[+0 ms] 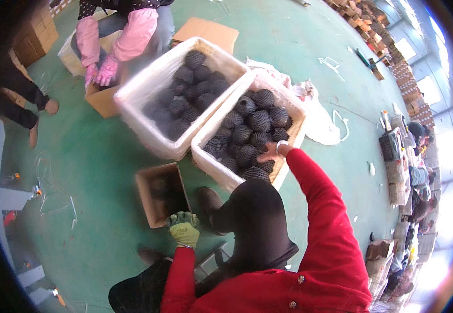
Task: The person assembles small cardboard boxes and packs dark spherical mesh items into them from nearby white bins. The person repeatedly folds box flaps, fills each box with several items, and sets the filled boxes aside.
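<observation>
My left hand (184,229), in a yellow-green work glove, has its fingers curled over the near rim of a small open cardboard box (145,199) on the floor. Dark round things sit in the shade inside that box. My bare right hand (272,152), a white bracelet at its wrist, reaches into the nearer lined crate (226,180). Its thumb and fingers are apart, touching or just above round items in black foam netting (247,155); the contact is partly hidden. Many more such netted items (203,88) fill the second lined crate (148,139) alongside.
A person in pink gloves (106,72) works over another cardboard box (103,102). Another person's legs (23,92) stand at left. A white sack (318,117) lies beside the crates, and a flat cardboard sheet (207,32) behind them. Plastic straps (56,191) litter the green floor.
</observation>
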`<state>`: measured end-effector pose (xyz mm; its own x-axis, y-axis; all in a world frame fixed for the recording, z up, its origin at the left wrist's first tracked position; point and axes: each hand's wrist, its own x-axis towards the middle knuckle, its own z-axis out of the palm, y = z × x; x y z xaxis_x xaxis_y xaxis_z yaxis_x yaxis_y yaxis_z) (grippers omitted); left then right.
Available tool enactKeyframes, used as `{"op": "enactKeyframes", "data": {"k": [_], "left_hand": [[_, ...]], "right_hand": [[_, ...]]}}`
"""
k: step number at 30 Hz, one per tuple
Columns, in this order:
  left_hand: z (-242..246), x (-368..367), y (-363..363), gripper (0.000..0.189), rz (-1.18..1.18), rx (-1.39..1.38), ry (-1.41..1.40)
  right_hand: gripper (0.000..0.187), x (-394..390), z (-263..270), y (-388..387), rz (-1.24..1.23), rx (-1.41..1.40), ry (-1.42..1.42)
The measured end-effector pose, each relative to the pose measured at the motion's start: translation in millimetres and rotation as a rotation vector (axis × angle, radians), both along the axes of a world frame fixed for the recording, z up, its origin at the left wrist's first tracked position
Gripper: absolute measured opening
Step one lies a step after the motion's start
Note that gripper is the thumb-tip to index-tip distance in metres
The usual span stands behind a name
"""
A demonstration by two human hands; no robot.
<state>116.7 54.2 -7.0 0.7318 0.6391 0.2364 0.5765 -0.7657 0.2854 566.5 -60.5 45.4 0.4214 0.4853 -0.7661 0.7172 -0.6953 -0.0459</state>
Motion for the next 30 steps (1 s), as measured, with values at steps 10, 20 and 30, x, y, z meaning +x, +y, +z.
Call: {"op": "enactKeyframes", "data": {"k": [10, 20, 30], "left_hand": [[3.5, -2.8, 1.1, 0.022, -0.019, 0.011, -0.012], [1.7, -11.2, 2.1, 0.019, -0.028, -0.063, -0.057], [-8.7, -15.7, 3.6, 0.018, -0.046, -0.156, -0.09]], "right_hand": [[0.081, 9.6, 26.1, -6.7, -0.648, 0.561, 0.337], [0.098, -149.5, 141.5, 150.2, -0.31, 0.781, 1.611], [0.062, -282.2, 0.1, 261.6, 0.123, 0.052, 0.723]]}}
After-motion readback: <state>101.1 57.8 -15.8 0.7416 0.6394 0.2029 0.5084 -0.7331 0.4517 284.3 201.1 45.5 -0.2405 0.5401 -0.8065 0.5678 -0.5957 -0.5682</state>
